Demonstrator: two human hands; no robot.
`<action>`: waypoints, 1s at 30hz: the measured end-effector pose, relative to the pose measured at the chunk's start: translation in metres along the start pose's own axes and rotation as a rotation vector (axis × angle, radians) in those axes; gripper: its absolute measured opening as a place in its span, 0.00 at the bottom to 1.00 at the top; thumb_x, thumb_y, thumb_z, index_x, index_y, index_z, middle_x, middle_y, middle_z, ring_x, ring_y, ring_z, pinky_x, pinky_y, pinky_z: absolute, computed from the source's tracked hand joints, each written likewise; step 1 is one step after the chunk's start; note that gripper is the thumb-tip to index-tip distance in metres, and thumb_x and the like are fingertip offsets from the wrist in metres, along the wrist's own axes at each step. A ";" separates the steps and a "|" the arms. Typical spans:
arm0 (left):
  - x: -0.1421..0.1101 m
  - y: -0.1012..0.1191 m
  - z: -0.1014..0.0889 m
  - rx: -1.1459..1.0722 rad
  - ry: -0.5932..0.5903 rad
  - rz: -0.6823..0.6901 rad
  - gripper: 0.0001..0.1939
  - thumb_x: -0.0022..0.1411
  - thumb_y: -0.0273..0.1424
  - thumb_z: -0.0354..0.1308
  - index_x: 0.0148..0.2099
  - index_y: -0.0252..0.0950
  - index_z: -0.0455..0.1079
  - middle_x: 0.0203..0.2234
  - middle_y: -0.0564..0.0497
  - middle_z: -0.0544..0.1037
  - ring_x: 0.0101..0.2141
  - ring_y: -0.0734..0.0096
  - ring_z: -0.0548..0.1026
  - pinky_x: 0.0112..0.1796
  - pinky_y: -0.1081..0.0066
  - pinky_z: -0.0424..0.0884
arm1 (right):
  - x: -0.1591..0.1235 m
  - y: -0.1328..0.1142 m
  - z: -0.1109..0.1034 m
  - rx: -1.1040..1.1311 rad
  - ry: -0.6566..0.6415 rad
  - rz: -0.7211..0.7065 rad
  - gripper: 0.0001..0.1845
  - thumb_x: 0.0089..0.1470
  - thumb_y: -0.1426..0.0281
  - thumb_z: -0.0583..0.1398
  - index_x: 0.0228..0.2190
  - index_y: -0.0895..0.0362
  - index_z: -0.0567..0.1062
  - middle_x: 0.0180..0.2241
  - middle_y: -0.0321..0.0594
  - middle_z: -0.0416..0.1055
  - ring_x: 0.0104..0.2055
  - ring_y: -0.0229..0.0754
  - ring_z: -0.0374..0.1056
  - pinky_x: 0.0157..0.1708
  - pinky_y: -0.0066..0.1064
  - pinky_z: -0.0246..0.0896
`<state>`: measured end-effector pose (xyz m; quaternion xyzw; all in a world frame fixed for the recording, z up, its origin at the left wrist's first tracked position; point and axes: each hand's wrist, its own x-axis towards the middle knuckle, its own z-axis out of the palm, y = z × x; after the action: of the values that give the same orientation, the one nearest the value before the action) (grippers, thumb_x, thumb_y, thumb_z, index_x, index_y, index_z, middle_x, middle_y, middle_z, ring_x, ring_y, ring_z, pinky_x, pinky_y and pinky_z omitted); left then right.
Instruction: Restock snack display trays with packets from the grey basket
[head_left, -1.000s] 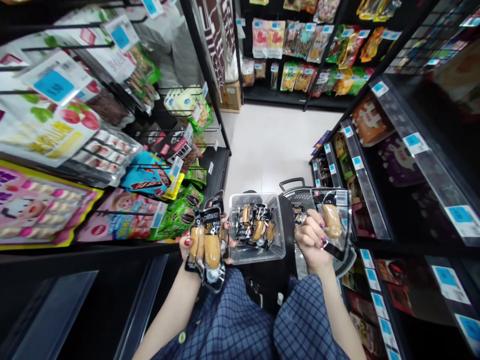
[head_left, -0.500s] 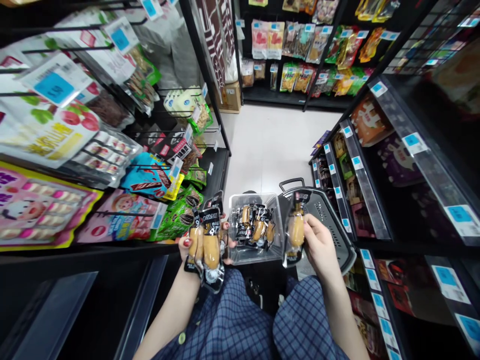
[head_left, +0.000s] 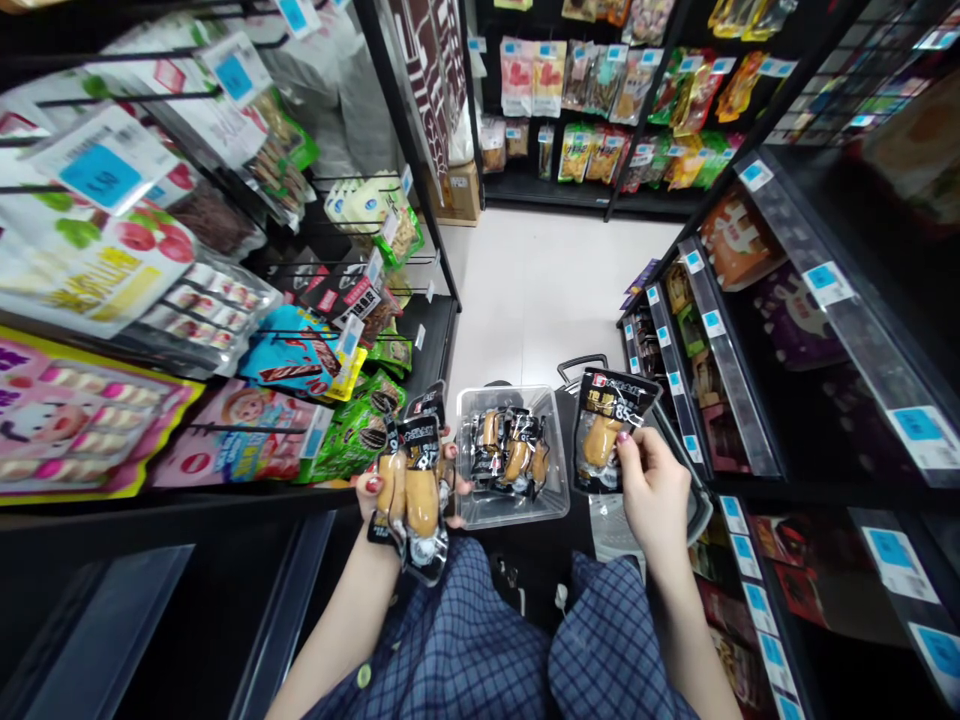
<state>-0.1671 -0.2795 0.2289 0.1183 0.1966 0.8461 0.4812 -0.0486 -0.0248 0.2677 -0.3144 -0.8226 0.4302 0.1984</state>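
Wrapped around several black-and-clear sausage packets [head_left: 420, 490] is my left hand [head_left: 373, 500], left of a clear plastic box [head_left: 551, 505]. Its fingertips come out beside the box's left wall. More sausage packets [head_left: 517, 455] of the same kind lie inside the box. My right hand [head_left: 656, 485] pinches a single sausage packet [head_left: 602, 435] by its right side, with the printed front and the brown sausage facing me. That packet is held to the right of the box, above a dark basket [head_left: 701, 510] that it partly covers.
Hanging snack bags [head_left: 300, 350] on hooks line the left side. Shelves with price tags [head_left: 829, 283] run along the right. Pale floor [head_left: 517, 280] stretches ahead to a back rack [head_left: 577, 190] of snacks, with a cardboard box [head_left: 459, 195] at its left.
My right hand has turned its packet from nearly edge-on to face me and moved it slightly to the right. My left hand and the clear box stay about where they were.
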 end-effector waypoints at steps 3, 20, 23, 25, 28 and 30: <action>0.000 0.000 -0.003 -0.009 -0.034 -0.005 0.36 0.48 0.40 0.56 0.60 0.45 0.52 0.43 0.48 0.68 0.47 0.52 0.70 0.33 0.66 0.75 | 0.004 0.004 -0.001 0.288 -0.058 0.040 0.11 0.55 0.62 0.56 0.24 0.55 0.65 0.21 0.32 0.59 0.24 0.35 0.53 0.25 0.27 0.47; 0.000 -0.001 0.005 0.017 0.117 -0.014 0.38 0.45 0.43 0.59 0.59 0.49 0.54 0.41 0.48 0.69 0.49 0.49 0.68 0.33 0.65 0.76 | 0.004 0.008 0.007 1.842 -0.708 0.485 0.17 0.58 0.67 0.54 0.20 0.55 0.55 0.11 0.22 0.50 0.08 0.26 0.34 0.08 0.14 0.35; 0.000 0.000 0.006 -0.020 0.077 -0.024 0.35 0.47 0.41 0.58 0.58 0.49 0.55 0.41 0.49 0.69 0.47 0.50 0.69 0.31 0.64 0.76 | 0.009 0.002 0.005 1.837 -0.564 0.580 0.15 0.60 0.67 0.51 0.23 0.55 0.56 0.13 0.22 0.49 0.11 0.27 0.35 0.09 0.14 0.36; 0.001 0.000 0.007 -0.013 0.067 -0.027 0.35 0.46 0.41 0.58 0.58 0.48 0.56 0.41 0.48 0.69 0.46 0.51 0.70 0.31 0.64 0.76 | 0.011 0.001 0.007 1.823 -0.531 0.592 0.14 0.60 0.66 0.51 0.23 0.55 0.56 0.13 0.23 0.47 0.11 0.27 0.35 0.10 0.14 0.38; 0.002 0.001 0.008 -0.005 0.058 -0.017 0.35 0.46 0.41 0.59 0.58 0.47 0.56 0.40 0.48 0.69 0.45 0.51 0.71 0.31 0.64 0.76 | 0.009 0.003 0.010 1.718 -0.564 0.520 0.15 0.58 0.65 0.54 0.23 0.55 0.56 0.13 0.23 0.46 0.12 0.27 0.34 0.10 0.16 0.38; 0.003 0.001 0.009 -0.007 0.056 -0.007 0.35 0.46 0.41 0.59 0.58 0.47 0.56 0.40 0.49 0.69 0.45 0.52 0.71 0.31 0.64 0.76 | 0.007 0.008 0.011 1.504 -0.606 0.393 0.18 0.55 0.60 0.55 0.21 0.54 0.57 0.13 0.24 0.47 0.12 0.28 0.37 0.11 0.20 0.40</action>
<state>-0.1658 -0.2751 0.2371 0.0924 0.2074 0.8480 0.4788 -0.0571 -0.0230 0.2554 -0.1065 -0.2638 0.9575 0.0467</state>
